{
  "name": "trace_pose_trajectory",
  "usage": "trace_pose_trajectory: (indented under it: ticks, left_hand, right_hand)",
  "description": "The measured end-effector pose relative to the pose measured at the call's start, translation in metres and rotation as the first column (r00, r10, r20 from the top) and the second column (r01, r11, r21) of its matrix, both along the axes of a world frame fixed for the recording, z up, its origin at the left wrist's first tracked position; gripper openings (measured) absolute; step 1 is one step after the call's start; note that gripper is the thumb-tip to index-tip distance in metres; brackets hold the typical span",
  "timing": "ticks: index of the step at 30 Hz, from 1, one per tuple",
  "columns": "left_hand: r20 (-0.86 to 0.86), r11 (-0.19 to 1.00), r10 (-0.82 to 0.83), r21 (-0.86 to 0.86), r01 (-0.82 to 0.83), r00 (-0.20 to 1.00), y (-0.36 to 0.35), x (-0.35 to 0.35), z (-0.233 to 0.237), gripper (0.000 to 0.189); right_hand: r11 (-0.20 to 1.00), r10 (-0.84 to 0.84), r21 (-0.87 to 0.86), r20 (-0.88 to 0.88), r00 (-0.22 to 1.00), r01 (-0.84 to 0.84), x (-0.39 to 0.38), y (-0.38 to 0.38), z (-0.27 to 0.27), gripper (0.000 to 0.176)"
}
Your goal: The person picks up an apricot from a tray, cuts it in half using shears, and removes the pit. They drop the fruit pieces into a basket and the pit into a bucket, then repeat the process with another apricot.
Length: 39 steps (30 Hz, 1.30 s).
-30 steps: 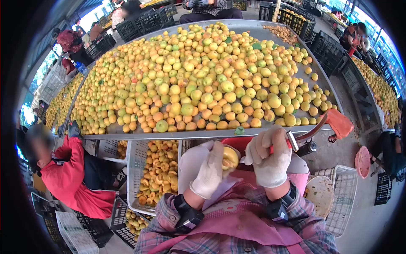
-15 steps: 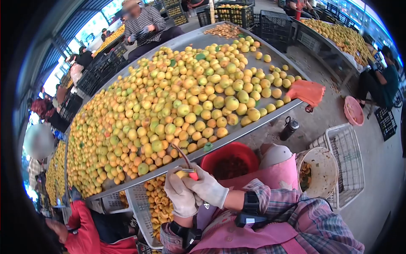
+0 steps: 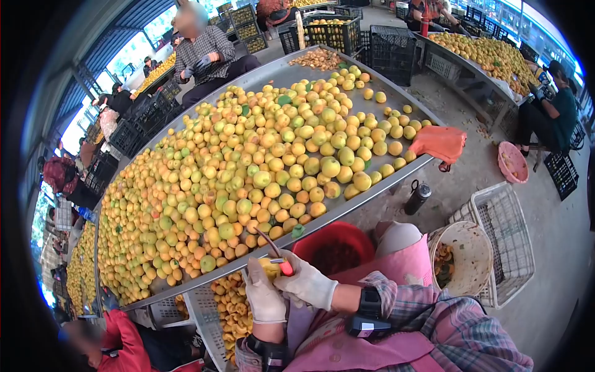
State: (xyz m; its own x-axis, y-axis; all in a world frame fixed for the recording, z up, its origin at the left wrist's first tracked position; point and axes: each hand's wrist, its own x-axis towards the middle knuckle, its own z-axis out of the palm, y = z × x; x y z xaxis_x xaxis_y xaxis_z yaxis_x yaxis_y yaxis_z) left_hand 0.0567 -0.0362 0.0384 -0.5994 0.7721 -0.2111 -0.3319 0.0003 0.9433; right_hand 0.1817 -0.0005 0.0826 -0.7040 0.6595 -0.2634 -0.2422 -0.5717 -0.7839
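Observation:
A yellow fruit [image 3: 270, 267] sits between my two gloved hands, just over the table's near edge. My left hand [image 3: 264, 294], in a white glove, is closed round it. My right hand [image 3: 305, 280] grips a small red-handled tool [image 3: 286, 267] against the fruit; a thin curved dark piece sticks up from it. Beyond them, the metal table [image 3: 347, 208] bears a large heap of yellow-orange fruits [image 3: 235, 167]. Below my hands, cut fruit [image 3: 230, 310] fills a crate, and a red basin [image 3: 365, 239] with dark contents stands close on the right.
A white bucket [image 3: 477, 248], an empty-looking light crate [image 3: 517, 235] and a dark bottle [image 3: 418, 197] stand at the right. An orange cloth or bag [image 3: 439, 144] hangs over the table's corner. A person in red [image 3: 127, 341] sits lower left; another in a checked shirt [image 3: 207, 53] sits across the table.
The view has shifted slightly, so the far side of the table sits lower. My hands remain together on the fruit, with the red-handled tool tilted a little differently.

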Motion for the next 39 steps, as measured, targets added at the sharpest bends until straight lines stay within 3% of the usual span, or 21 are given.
trace_pose_trajectory:
  ticks: [1, 4, 5, 7, 9, 11, 12, 14, 16, 18, 20, 21, 22, 23, 25, 27, 31, 33, 35, 37, 39]
  left_hand:
    - [0.0, 1.0, -0.001, 0.004, 0.001, 1.0, -0.003, -0.006, 0.004, 0.053]
    - [0.572, 0.951, -0.21, -0.07, 0.302, 0.793, -0.01, -0.019, 0.028, 0.052]
    - [0.571, 0.953, -0.207, -0.067, 0.296, 0.794, -0.012, -0.023, 0.03, 0.052]
    - [0.346, 0.96, 0.053, -0.275, 0.047, 0.937, -0.02, -0.039, 0.032, 0.053]
    - [0.307, 0.97, 0.085, -0.244, -0.008, 0.948, -0.041, -0.074, 0.011, 0.048]
    - [0.181, 0.932, 0.341, -0.197, -0.305, 0.923, -0.057, -0.103, -0.012, 0.043]
    - [0.184, 0.931, 0.342, -0.2, -0.306, 0.921, -0.069, -0.111, -0.024, 0.043]
    - [-0.301, 0.878, 0.362, -0.207, -0.431, 0.882, -0.095, -0.128, -0.051, 0.04]
    - [0.052, 0.879, 0.405, -0.297, -0.373, 0.913, -0.12, -0.168, -0.087, 0.046]
    - [-0.09, 0.817, 0.414, -0.402, -0.414, 0.906, -0.145, -0.205, -0.154, 0.044]
    - [-0.229, 0.74, 0.399, -0.49, -0.46, 0.888, -0.188, -0.26, -0.243, 0.042]
    - [-0.536, 0.699, 0.156, -0.533, -0.477, 0.829, -0.2, -0.278, -0.265, 0.042]
    - [-0.748, 0.655, -0.128, -0.557, -0.511, 0.652, -0.201, -0.285, -0.275, 0.044]
    - [-0.744, 0.658, -0.128, -0.559, -0.505, 0.656, -0.191, -0.277, -0.27, 0.044]
    - [-0.284, 0.774, 0.481, -0.308, -0.554, 0.83, -0.159, -0.237, -0.226, 0.03]
    - [-0.283, 0.787, 0.46, -0.31, -0.534, 0.842, -0.122, -0.195, -0.164, 0.025]
    - [-0.182, 0.886, 0.398, -0.179, -0.428, 0.899, -0.085, -0.169, -0.131, 0.023]
    - [-0.041, 0.876, 0.419, -0.243, -0.416, 0.907, -0.063, -0.141, -0.092, 0.023]
    - [-0.2, 0.917, 0.321, -0.178, -0.357, 0.926, -0.057, -0.13, -0.086, 0.024]
    - [-0.102, 0.925, 0.332, -0.16, -0.345, 0.938, -0.045, -0.117, -0.066, 0.022]
    - [-0.006, 0.947, 0.293, -0.136, -0.291, 0.956, -0.043, -0.113, -0.059, 0.021]
  right_hand:
    - [1.0, -0.001, 0.004, 0.0, 1.0, 0.001, 0.004, 0.003, 0.0, 0.063]
    - [0.995, 0.095, -0.021, -0.062, 0.994, -0.096, 0.017, 0.015, -0.017, 0.068]
    - [0.999, 0.035, 0.006, -0.02, 0.999, -0.035, 0.022, 0.018, -0.015, 0.058]
    - [0.993, 0.06, 0.08, 0.264, 0.963, -0.083, 0.042, 0.03, 0.001, 0.046]
    - [0.991, 0.021, 0.113, 0.418, 0.908, -0.075, 0.051, 0.039, -0.012, 0.04]
    - [0.978, -0.036, 0.197, 0.483, 0.875, -0.068, 0.058, 0.045, -0.042, 0.04]
    - [0.976, -0.07, 0.214, 0.499, 0.864, -0.045, 0.063, 0.048, -0.044, 0.039]
    - [0.976, -0.138, 0.214, 0.516, 0.846, 0.029, 0.07, 0.056, -0.049, 0.036]
    - [0.966, -0.209, 0.244, 0.527, 0.823, 0.089, 0.076, 0.07, -0.051, 0.032]
    - [0.944, -0.29, 0.307, 0.589, 0.754, 0.124, 0.081, 0.088, -0.044, 0.03]
    - [0.93, -0.334, 0.34, 0.617, 0.713, 0.142, 0.086, 0.108, -0.036, 0.026]
    - [0.913, -0.378, 0.375, 0.637, 0.672, 0.157, 0.089, 0.116, -0.033, 0.022]
    - [0.805, -0.523, 0.583, 0.611, 0.595, 0.109, 0.095, 0.132, -0.05, 0.025]
    - [0.656, -0.655, 0.754, 0.547, 0.521, 0.032, 0.102, 0.147, -0.067, 0.029]
    - [0.711, -0.623, 0.703, 0.612, 0.487, 0.025, 0.109, 0.159, -0.047, 0.03]
    - [0.74, -0.546, 0.646, 0.74, 0.392, -0.189, 0.12, 0.167, -0.04, 0.029]
    - [0.714, -0.578, 0.68, 0.708, 0.406, -0.17, 0.134, 0.194, -0.063, 0.029]
    - [0.546, -0.793, 0.827, 0.562, 0.236, -0.136, 0.139, 0.209, -0.057, 0.026]
    - [0.494, -0.851, 0.866, 0.5, 0.159, -0.076, 0.143, 0.219, -0.052, 0.024]
    - [0.48, -0.862, 0.877, 0.474, 0.182, -0.012, 0.144, 0.224, -0.051, 0.023]
    - [0.551, -0.782, 0.823, 0.566, 0.26, -0.136, 0.139, 0.23, -0.063, 0.023]
